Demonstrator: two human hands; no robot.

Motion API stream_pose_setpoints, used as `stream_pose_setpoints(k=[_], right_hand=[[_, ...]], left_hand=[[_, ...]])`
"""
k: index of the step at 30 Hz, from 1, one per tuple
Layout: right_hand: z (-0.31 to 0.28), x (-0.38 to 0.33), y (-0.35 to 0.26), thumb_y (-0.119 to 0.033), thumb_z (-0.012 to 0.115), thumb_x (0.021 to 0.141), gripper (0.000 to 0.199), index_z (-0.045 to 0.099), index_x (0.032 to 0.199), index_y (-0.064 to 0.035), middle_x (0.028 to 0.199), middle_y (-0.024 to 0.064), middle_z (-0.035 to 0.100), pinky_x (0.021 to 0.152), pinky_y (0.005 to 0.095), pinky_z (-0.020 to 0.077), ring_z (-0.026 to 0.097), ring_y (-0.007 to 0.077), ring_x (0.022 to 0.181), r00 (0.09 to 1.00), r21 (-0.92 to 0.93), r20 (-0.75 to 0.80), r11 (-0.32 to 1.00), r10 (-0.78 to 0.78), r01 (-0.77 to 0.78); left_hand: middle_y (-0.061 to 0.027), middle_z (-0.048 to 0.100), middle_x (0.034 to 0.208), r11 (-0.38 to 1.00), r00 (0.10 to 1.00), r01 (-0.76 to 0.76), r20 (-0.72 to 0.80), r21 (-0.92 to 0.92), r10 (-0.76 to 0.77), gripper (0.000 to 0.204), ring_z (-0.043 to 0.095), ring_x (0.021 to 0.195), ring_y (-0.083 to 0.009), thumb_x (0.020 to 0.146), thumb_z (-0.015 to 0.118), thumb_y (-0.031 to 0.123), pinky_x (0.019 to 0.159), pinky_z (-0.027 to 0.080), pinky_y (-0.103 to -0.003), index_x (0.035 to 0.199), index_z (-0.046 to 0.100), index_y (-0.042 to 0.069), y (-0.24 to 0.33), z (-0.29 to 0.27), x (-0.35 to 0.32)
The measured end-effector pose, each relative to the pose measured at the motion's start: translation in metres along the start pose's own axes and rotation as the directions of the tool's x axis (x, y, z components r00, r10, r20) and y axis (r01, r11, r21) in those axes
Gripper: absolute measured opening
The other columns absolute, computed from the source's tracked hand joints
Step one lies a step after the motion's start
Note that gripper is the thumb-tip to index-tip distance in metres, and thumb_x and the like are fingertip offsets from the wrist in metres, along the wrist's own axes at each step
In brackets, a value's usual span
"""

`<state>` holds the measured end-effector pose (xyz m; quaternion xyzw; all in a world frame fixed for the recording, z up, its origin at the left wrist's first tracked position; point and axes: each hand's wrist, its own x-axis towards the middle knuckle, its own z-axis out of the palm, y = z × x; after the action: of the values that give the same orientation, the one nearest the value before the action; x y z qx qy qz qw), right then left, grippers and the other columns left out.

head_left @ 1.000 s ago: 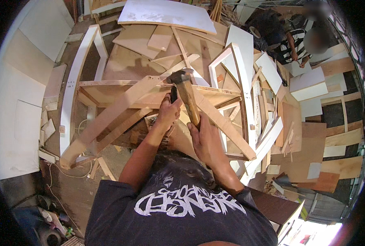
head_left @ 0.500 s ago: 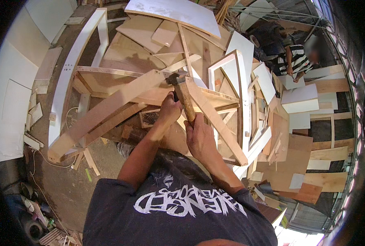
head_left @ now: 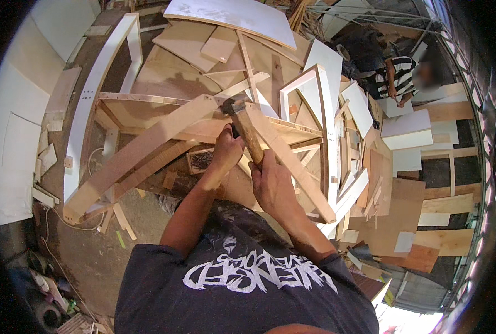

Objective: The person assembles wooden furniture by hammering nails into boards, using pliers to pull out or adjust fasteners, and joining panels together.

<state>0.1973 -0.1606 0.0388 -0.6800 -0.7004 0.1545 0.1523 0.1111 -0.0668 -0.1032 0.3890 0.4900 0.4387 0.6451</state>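
My right hand (head_left: 273, 182) is closed round the wooden handle of a hammer (head_left: 247, 132). The hammer's dark metal head lies over the joint where a long wooden board (head_left: 145, 147) meets a second slanting board (head_left: 295, 164). Just below that joint, my left hand (head_left: 228, 149) is closed, with a dark object (head_left: 235, 131) partly showing at its fingers. The hand and the hammer hide most of that object, so its kind cannot be made out.
A small box of nails (head_left: 201, 161) sits behind my left forearm. White-faced frames stand at the left (head_left: 86, 111) and right (head_left: 329, 122). A white panel (head_left: 231, 19) lies at the far side. Another person (head_left: 395, 78) works at the far right among boards.
The hammer's head has shifted slightly left and up, with the whole view drifting a little. Both hands keep their grip near the joint.
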Motion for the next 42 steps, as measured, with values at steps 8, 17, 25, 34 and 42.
stream_pose_setpoints(k=[8, 17, 25, 34, 42], right_hand=[[-0.005, -0.002, -0.001, -0.017, 0.058, 0.102, 0.021, 0.047, 0.108, 0.0010, 0.075, 0.0285, 0.061, 0.061, 0.0552, 0.0451, 0.061, 0.0530, 0.072, 0.999, -0.027, 0.031, 0.999, 0.034, -0.033], [-0.008, -0.007, 0.000, -0.015, 0.059, 0.102, 0.024, 0.047, 0.113, 0.0022, 0.076, 0.0306, 0.062, 0.061, 0.0557, 0.0451, 0.062, 0.0536, 0.075, 0.992, 0.077, 0.127, 0.996, 0.024, -0.034], [-0.020, -0.002, -0.012, -0.019, 0.059, 0.102, 0.025, 0.048, 0.113, 0.0007, 0.078, 0.0285, 0.063, 0.063, 0.0543, 0.0457, 0.062, 0.0522, 0.075, 0.998, 0.137, 0.059, 0.990, 0.027, -0.035], [-0.009, 0.007, 0.000, -0.013, 0.059, 0.100, 0.023, 0.048, 0.114, 0.0009, 0.078, 0.0310, 0.062, 0.062, 0.0551, 0.0456, 0.062, 0.0527, 0.072, 0.998, 0.024, 0.015, 0.998, -0.053, 0.052], [-0.008, 0.009, 0.008, -0.015, 0.059, 0.101, 0.023, 0.046, 0.112, 0.0011, 0.074, 0.0292, 0.061, 0.060, 0.0555, 0.0444, 0.060, 0.0525, 0.069, 0.992, -0.006, -0.033, 0.992, -0.122, 0.122]], left_hand=[[-0.0159, 0.061, 0.081, 0.976, 0.977, -0.196, -0.101, -0.089, 0.187, 0.033, 0.060, 0.073, -0.0271, 0.082, 0.064, 0.025, 0.068, 0.050, -0.037, 0.093, 0.053, -0.004, -0.013, 0.005, 0.011], [-0.0204, 0.067, 0.090, 0.994, 0.997, -0.080, -0.017, -0.079, 0.079, 0.035, 0.066, 0.081, -0.0278, 0.083, 0.066, 0.022, 0.072, 0.052, -0.039, 0.102, 0.055, -0.006, -0.020, -0.002, 0.009], [-0.0045, 0.056, 0.075, 0.993, 0.991, 0.101, 0.099, -0.064, -0.095, 0.027, 0.050, 0.057, -0.0132, 0.091, 0.063, 0.025, 0.049, 0.042, -0.029, 0.104, 0.054, 0.003, 0.002, -0.010, -0.003], [-0.0024, 0.048, 0.066, 0.968, 0.998, 0.045, 0.056, -0.247, -0.032, 0.020, 0.044, 0.051, -0.0145, 0.086, 0.061, 0.019, 0.047, 0.038, -0.033, 0.091, 0.050, 0.004, 0.020, -0.009, -0.014], [-0.0017, 0.050, 0.066, 0.964, 0.998, -0.031, 0.052, -0.265, 0.046, 0.024, 0.048, 0.051, -0.0131, 0.085, 0.065, 0.019, 0.046, 0.038, -0.032, 0.091, 0.050, 0.002, -0.014, -0.002, 0.002]])
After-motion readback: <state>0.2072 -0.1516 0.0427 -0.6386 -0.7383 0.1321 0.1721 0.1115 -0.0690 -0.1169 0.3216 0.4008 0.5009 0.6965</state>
